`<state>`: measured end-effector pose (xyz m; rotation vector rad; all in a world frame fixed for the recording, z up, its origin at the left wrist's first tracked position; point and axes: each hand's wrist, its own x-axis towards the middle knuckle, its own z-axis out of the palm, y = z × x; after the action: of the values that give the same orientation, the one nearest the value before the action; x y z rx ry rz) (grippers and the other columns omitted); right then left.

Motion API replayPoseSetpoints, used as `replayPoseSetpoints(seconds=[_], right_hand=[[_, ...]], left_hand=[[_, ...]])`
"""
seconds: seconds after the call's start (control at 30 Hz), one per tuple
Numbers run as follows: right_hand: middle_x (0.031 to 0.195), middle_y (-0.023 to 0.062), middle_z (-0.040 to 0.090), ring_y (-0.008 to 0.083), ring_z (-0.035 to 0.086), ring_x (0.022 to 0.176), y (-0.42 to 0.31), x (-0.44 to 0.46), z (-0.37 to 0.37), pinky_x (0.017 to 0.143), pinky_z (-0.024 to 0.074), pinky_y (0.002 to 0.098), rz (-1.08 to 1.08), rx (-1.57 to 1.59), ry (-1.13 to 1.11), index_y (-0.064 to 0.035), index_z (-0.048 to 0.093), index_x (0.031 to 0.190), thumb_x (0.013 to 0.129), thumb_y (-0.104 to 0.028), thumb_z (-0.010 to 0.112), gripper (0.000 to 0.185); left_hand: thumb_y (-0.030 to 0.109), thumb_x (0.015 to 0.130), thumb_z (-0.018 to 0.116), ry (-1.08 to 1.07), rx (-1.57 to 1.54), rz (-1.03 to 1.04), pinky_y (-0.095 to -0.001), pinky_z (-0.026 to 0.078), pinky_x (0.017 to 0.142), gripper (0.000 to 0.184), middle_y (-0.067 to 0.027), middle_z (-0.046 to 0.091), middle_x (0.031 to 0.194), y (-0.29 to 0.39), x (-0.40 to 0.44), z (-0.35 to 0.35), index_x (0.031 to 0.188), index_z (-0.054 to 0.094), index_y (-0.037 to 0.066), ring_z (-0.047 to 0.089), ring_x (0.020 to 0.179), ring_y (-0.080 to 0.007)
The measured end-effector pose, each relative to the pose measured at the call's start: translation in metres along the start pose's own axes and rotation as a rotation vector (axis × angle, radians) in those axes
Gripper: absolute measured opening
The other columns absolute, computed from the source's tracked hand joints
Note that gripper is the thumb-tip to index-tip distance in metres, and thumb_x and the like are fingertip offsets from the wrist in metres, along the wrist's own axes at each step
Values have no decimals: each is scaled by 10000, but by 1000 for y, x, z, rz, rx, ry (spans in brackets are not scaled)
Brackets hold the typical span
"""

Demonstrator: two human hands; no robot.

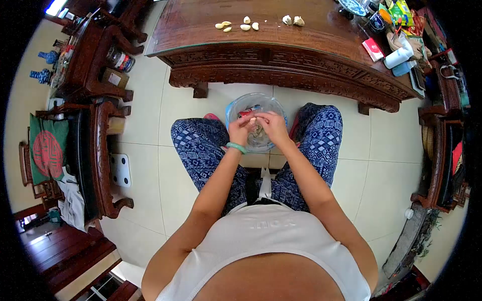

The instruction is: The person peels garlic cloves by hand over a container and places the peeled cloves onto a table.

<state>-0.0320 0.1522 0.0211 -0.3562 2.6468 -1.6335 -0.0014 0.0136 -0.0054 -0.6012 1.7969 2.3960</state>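
Note:
Over a lined trash bin on the floor between my knees, my two hands meet at the fingertips. My left hand, with a green bangle at its wrist, is closed in a pinch. My right hand is pinched against it from the other side. Between the fingertips shows a small pale garlic clove, mostly covered by the fingers. Inside the bin are pale scraps and something red. On the table ahead lie several peeled garlic cloves and unpeeled garlic pieces farther right.
The carved wooden table stands in front of my knees. At its right end are a white bottle, a red-and-white packet and snack bags. Carved chairs flank me; a white stool with black dots sits at the left.

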Motion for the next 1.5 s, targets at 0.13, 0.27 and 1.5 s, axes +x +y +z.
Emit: replayPoseSetpoints(seconds=[0.13, 0.27, 1.5], right_hand=[[817, 150, 587, 327, 571, 739, 5, -1, 0, 653, 459, 411, -185, -273, -140, -46, 599, 896, 796, -150, 541, 155], [822, 170, 587, 345, 572, 756, -2, 1, -8, 665, 462, 431, -276, -388, -251, -20, 547, 878, 807, -170, 509, 171], [730, 145, 576, 272, 578, 686, 0, -4, -13, 615, 446, 348, -17, -10, -243, -8, 604, 807, 786, -139, 588, 133]], left_hand=[[-6, 787, 597, -12, 386, 111, -250, 524, 630, 215, -104, 641, 829, 17, -6, 6, 1000, 622, -24, 617, 714, -144], [65, 785, 589, -6, 659, 237, -336, 482, 608, 216, -169, 624, 815, 13, -6, 9, 993, 632, 31, 615, 677, -242], [35, 797, 614, -98, -43, 20, -227, 451, 549, 189, -58, 632, 780, 1, -1, -3, 971, 601, -37, 561, 611, -102]])
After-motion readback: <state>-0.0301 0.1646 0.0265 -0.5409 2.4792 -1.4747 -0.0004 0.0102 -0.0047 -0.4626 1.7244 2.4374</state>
